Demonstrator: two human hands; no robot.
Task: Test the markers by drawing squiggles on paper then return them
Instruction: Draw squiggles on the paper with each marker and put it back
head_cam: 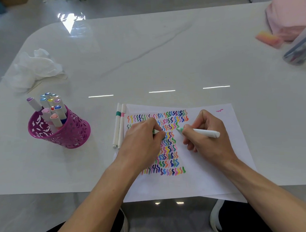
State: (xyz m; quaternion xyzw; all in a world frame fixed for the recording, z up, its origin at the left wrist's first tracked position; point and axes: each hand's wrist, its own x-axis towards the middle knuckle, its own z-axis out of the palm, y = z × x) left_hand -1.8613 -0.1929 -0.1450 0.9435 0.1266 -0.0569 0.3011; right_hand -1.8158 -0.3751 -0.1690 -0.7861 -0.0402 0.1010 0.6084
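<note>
Both forearms are reaching in from the near edge over the paper (212,174). The step in hand looks like the test stroke itself. The right hand (207,139) is gripping the green marker (204,132) in a writing hold, its tip touching the sheet at the right end of a squiggle row. The left hand (142,139), curled knuckles-up just left of the tip, is pinching what looks like the cap (155,131). The next move is calling for recapping, then returning the marker. Two capped markers (118,128) are lying along the paper's left edge. Farther left, the purple cup (70,131) is holding the rest.
</note>
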